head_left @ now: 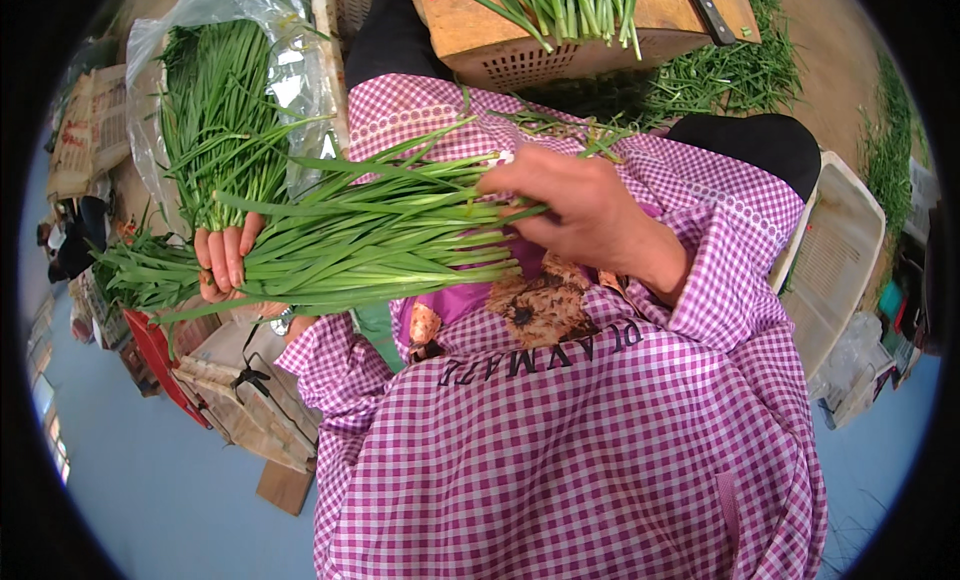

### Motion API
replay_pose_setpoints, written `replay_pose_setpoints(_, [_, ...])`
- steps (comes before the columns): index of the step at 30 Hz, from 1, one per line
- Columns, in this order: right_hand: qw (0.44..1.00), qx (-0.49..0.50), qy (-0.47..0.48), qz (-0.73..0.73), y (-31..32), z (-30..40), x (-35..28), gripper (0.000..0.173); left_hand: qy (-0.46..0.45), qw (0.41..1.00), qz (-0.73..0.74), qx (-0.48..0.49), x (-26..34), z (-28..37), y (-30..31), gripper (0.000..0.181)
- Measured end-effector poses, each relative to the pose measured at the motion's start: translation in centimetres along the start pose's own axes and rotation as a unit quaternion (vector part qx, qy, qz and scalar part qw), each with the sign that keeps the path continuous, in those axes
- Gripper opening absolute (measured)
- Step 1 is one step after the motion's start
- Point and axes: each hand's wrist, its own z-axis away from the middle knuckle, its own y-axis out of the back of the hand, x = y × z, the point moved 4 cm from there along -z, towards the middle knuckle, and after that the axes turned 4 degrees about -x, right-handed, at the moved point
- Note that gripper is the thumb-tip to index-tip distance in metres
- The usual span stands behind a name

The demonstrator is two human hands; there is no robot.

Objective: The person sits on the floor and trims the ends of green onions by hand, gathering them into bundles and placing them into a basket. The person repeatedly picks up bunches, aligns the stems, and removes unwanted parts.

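Note:
My left hand (pixel 223 254) grips a loose bunch of garlic chives (pixel 375 235) around its leafy part. The bunch lies sideways across my lap, its pale stem ends pointing right. At those ends, the curled fingers of my right hand (pixel 581 197) pinch a few stalks; the fingertips are partly hidden. Just beyond my left hand, more garlic chives (pixel 217 122) stand packed in a clear plastic bag (pixel 300 77). A further bunch of green stalks (pixel 574 10) rests on a wooden board (pixel 465 36) in front of me.
A black-handled knife (pixel 709 10) lies at the board's right side, above a perforated plastic crate (pixel 525 66). Cut greens (pixel 727 77) are heaped on the floor. White plastic crates stand at right (pixel 832 242) and lower left (pixel 247 400). Scraps (pixel 600 137) lie on my checked apron (pixel 420 107).

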Motion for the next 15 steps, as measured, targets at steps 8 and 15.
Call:
replay_pose_setpoints(8, [0.997, -0.075, -0.025, -0.022, -1.9, 0.6, 0.9, 0.015, 0.017, 0.999, -0.034, 0.021, 0.7, 0.3, 0.4, 0.019])
replay_pose_setpoints(15, [0.977, 0.047, -0.21, 0.002, 4.7, 5.4, 5.4, 0.006, 0.009, 0.999, -0.027, 0.019, 0.4, 0.2, 0.4, 0.019])
